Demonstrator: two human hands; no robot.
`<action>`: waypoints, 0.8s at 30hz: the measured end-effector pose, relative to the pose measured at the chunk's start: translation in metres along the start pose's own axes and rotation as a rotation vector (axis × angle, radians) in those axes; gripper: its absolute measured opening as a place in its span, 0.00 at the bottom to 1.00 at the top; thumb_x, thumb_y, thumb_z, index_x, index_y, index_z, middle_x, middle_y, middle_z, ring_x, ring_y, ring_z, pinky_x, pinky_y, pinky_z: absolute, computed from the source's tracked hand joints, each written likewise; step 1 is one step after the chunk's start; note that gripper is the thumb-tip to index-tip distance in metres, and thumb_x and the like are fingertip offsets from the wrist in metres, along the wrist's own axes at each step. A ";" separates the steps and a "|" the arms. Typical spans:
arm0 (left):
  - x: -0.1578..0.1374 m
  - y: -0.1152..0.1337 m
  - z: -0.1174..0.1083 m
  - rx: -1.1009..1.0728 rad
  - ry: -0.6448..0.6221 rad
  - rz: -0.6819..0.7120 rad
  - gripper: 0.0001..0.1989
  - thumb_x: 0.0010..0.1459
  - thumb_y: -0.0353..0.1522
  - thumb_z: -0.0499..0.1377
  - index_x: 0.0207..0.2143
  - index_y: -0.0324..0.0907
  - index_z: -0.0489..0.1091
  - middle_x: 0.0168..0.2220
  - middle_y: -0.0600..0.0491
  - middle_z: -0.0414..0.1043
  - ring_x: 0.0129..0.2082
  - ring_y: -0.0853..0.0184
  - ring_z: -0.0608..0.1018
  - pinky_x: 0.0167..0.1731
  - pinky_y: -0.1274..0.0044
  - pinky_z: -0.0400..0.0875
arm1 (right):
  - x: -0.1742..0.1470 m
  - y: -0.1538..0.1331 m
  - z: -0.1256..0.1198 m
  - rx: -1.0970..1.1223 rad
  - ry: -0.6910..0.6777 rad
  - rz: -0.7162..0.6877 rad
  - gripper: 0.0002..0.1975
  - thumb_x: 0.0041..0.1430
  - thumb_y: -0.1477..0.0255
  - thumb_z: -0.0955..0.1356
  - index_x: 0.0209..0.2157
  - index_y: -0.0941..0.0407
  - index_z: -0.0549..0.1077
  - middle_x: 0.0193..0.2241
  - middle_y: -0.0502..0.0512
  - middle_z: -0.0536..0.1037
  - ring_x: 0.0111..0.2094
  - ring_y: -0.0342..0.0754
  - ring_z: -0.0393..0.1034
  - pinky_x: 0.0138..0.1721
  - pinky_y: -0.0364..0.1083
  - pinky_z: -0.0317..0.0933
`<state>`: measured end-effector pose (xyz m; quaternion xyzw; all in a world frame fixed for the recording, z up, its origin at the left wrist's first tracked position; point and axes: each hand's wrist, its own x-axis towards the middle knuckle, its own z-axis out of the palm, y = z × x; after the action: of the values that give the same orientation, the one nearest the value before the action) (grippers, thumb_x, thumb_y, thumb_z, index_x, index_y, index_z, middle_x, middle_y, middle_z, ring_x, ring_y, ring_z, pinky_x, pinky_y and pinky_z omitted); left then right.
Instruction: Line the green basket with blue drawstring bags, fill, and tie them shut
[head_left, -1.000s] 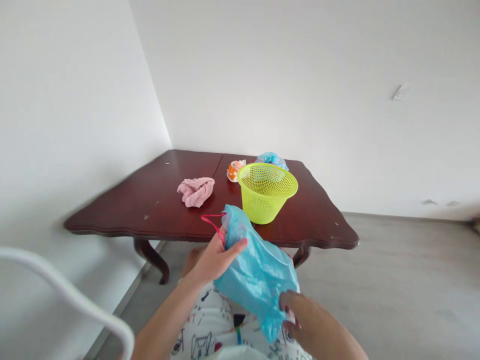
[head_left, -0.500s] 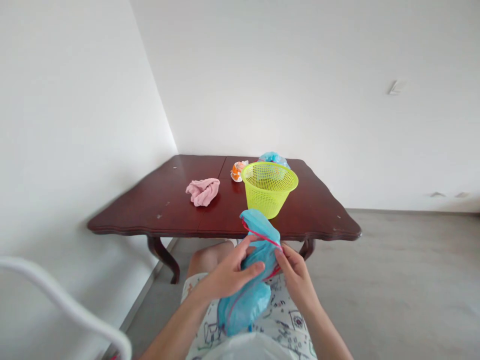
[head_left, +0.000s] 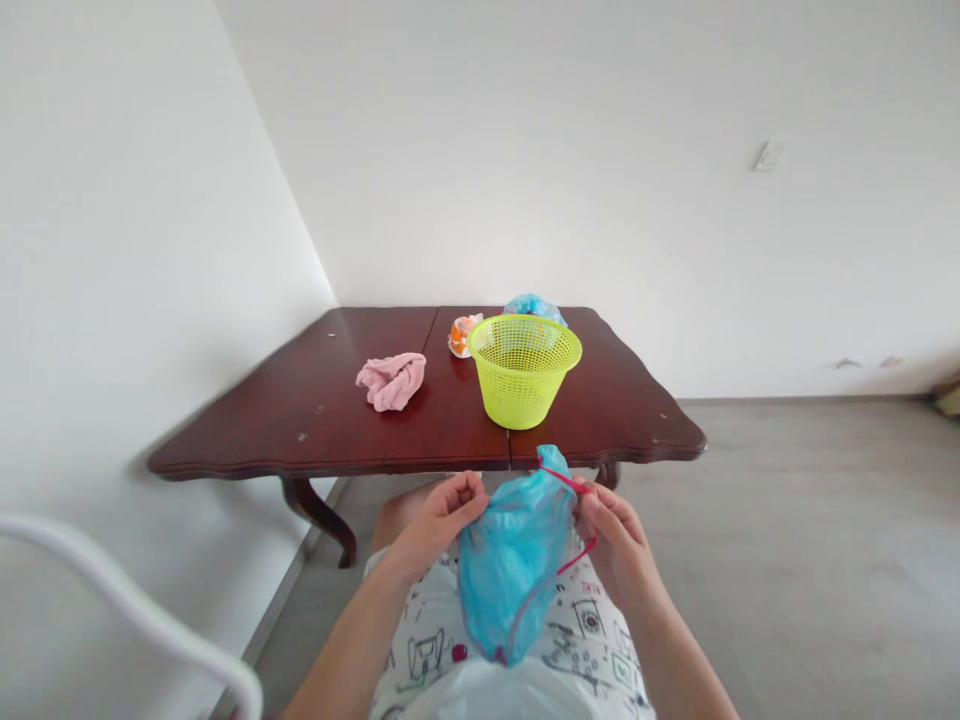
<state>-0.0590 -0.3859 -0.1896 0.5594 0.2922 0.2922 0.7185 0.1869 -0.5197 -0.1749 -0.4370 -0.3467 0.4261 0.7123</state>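
A crumpled blue plastic bag (head_left: 514, 565) with a red drawstring (head_left: 562, 480) hangs above my lap, in front of the table's near edge. Its upper left side is pinched between the thumb and fingers of my left hand (head_left: 442, 520). My right hand (head_left: 615, 535) is closed on the bag's right side at the red drawstring, part of which dangles below the fingers. Just beyond the bag, a yellow-green mesh basket (head_left: 521, 390) stands upright on the table.
The dark red wooden table (head_left: 315, 420) carries a crumpled pink cloth (head_left: 392, 381) on the left. Behind the basket lie an orange-and-white crumpled bag (head_left: 461, 337) and another blue bag (head_left: 536, 304). A white curved tube (head_left: 127, 600) crosses the lower left.
My left hand has moved from lying open along the bag to pinching its upper left side. The bag is now spread wider between both hands and hangs lower.
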 end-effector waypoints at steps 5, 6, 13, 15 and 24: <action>-0.004 0.011 -0.020 -0.225 0.241 0.023 0.28 0.58 0.49 0.83 0.39 0.45 0.71 0.30 0.61 0.66 0.26 0.73 0.65 0.25 0.82 0.62 | 0.011 -0.020 -0.017 0.122 0.068 -0.012 0.26 0.73 0.52 0.73 0.26 0.51 0.65 0.30 0.53 0.72 0.32 0.51 0.67 0.35 0.48 0.68; -0.005 0.013 -0.024 -0.261 0.330 0.055 0.28 0.57 0.48 0.84 0.40 0.46 0.71 0.30 0.62 0.67 0.25 0.74 0.66 0.25 0.83 0.64 | 0.014 -0.020 -0.022 0.149 0.104 -0.011 0.28 0.73 0.52 0.72 0.25 0.51 0.61 0.29 0.52 0.70 0.30 0.49 0.66 0.33 0.48 0.67; -0.015 0.010 -0.025 -0.216 0.478 0.205 0.28 0.57 0.48 0.84 0.44 0.46 0.73 0.33 0.61 0.70 0.27 0.74 0.69 0.26 0.84 0.66 | 0.017 0.041 -0.026 -0.492 -0.076 0.199 0.34 0.59 0.33 0.79 0.38 0.51 0.78 0.27 0.47 0.73 0.28 0.46 0.64 0.27 0.43 0.58; -0.019 0.013 -0.020 -0.097 0.296 0.137 0.25 0.63 0.49 0.81 0.46 0.46 0.74 0.34 0.60 0.70 0.28 0.73 0.69 0.26 0.83 0.66 | 0.015 0.064 -0.014 -0.487 -0.216 0.311 0.37 0.58 0.30 0.78 0.37 0.52 0.77 0.25 0.47 0.72 0.26 0.45 0.62 0.25 0.44 0.55; -0.032 0.034 -0.062 0.491 0.352 0.225 0.18 0.66 0.44 0.73 0.37 0.46 0.69 0.31 0.60 0.66 0.30 0.68 0.67 0.31 0.79 0.63 | 0.050 0.059 -0.042 0.331 0.122 0.282 0.20 0.57 0.53 0.83 0.32 0.51 0.78 0.31 0.51 0.85 0.34 0.51 0.80 0.42 0.50 0.78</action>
<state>-0.1296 -0.3633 -0.1660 0.6857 0.4103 0.3829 0.4635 0.2255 -0.4729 -0.2384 -0.3835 -0.1638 0.5453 0.7271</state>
